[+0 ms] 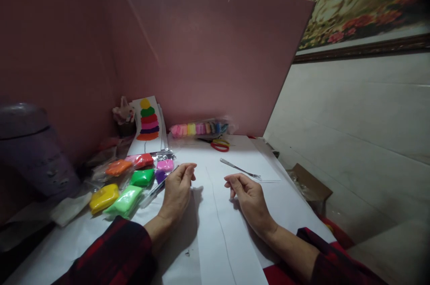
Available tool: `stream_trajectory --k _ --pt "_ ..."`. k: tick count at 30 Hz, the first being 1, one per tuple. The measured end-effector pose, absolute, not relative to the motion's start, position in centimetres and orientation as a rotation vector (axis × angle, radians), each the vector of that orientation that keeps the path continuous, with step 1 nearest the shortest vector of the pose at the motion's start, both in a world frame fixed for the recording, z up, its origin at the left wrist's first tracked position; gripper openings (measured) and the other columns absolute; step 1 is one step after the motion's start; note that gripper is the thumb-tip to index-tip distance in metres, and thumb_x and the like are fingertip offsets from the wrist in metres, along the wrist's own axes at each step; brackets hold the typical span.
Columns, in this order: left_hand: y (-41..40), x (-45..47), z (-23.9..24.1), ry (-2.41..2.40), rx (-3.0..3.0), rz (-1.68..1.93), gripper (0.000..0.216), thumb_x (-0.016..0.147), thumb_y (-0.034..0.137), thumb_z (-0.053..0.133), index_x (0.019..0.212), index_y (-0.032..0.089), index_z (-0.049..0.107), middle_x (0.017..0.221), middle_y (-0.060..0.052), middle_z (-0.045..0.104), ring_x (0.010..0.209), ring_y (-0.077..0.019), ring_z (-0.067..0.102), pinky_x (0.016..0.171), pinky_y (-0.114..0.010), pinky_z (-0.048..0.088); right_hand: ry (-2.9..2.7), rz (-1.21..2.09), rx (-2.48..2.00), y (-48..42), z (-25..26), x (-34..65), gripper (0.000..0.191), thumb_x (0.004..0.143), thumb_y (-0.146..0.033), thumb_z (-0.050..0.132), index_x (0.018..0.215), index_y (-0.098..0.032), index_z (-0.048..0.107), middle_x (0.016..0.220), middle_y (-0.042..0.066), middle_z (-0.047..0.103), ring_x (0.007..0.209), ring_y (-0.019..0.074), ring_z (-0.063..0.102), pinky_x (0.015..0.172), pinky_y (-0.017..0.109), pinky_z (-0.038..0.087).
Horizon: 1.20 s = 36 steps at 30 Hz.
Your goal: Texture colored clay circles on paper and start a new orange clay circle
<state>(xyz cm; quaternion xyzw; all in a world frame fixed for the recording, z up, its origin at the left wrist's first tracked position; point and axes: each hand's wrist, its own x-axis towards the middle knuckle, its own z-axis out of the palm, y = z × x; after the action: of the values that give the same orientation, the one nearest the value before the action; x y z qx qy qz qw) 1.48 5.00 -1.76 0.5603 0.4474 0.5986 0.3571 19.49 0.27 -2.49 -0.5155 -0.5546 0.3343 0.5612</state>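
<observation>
A white sheet of paper (218,258) lies in front of me, a thin wavy line (218,213) running down it. My left hand (178,189) hovers left of that line, thumb pressed to its curled fingers. Across the line, my right hand (248,200) is closed in a similar pinch. Whatever either hand may hold is too small or hidden. A slim pen-like tool (154,192) passes partly behind my left hand. Beside it lie bagged packs of soft clay, among them light green (124,202), yellow (104,197), green (143,177) and pink (165,165).
Behind my right hand lies a metal fork-like tool (238,168). Red-and-yellow-handled scissors (220,145) sit before a bag of coloured clay (201,129). A colourful layered drawing (148,124) leans at the back left. A purple bottle (36,155) stands far left; a pink partition (201,52) rises behind.
</observation>
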Motion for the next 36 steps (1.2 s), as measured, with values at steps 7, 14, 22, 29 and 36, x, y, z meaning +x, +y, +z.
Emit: stream_trajectory --k 7,14,22,29,36 --pt "3.5 2.6 -1.7 1.024 1.467 1.465 0.015 0.072 0.031 0.067 0.075 0.018 0.060 0.068 0.002 0.056 0.063 -0.0122 0.050 0.058 -0.023 0.039 -1.525 0.606 -1.124 -0.6 -1.9 19.1 0.025 0.093 -0.037 0.054 0.082 -0.018 0.066 0.075 0.001 0.061 0.058 0.0105 0.052 0.052 0.023 0.046" --pt "4.4 2.1 -2.4 1.248 1.514 1.477 0.026 0.083 0.034 0.052 0.100 0.017 0.062 0.080 -0.004 0.064 0.070 -0.0174 0.059 0.063 -0.028 0.045 -1.516 0.533 -1.175 -0.3 -1.9 19.3 0.023 0.093 -0.036 0.052 0.086 -0.019 0.066 0.083 0.003 0.062 0.067 0.0143 0.057 0.056 0.026 0.047" --pt "4.0 1.7 -2.3 1.439 1.626 1.492 0.012 0.076 0.016 0.058 0.081 0.022 0.066 0.084 -0.003 0.067 0.078 -0.0213 0.057 0.079 -0.036 0.039 -1.572 0.363 -1.437 2.2 -3.8 20.8 0.025 0.091 -0.030 0.045 0.107 -0.020 0.063 0.109 0.010 0.065 0.103 0.0264 0.058 0.093 0.047 0.044" --pt "4.2 1.9 -2.5 1.379 1.540 1.513 0.010 0.075 0.020 0.058 0.081 0.020 0.066 0.080 -0.004 0.068 0.078 -0.0213 0.060 0.075 -0.034 0.043 -1.545 0.553 -1.347 2.5 -4.3 20.8 0.029 0.086 -0.029 0.048 0.110 -0.020 0.063 0.113 0.010 0.066 0.108 0.0250 0.059 0.097 0.046 0.044" --pt "4.6 1.9 -2.7 1.257 1.322 1.593 0.019 0.073 0.031 0.062 0.084 0.016 0.065 0.076 -0.004 0.066 0.072 -0.0185 0.062 0.064 -0.029 0.047 -1.357 0.728 -1.239 2.7 -4.3 20.7 0.032 0.075 -0.030 0.062 0.105 -0.020 0.062 0.111 0.009 0.065 0.099 0.0234 0.060 0.082 0.039 0.051"
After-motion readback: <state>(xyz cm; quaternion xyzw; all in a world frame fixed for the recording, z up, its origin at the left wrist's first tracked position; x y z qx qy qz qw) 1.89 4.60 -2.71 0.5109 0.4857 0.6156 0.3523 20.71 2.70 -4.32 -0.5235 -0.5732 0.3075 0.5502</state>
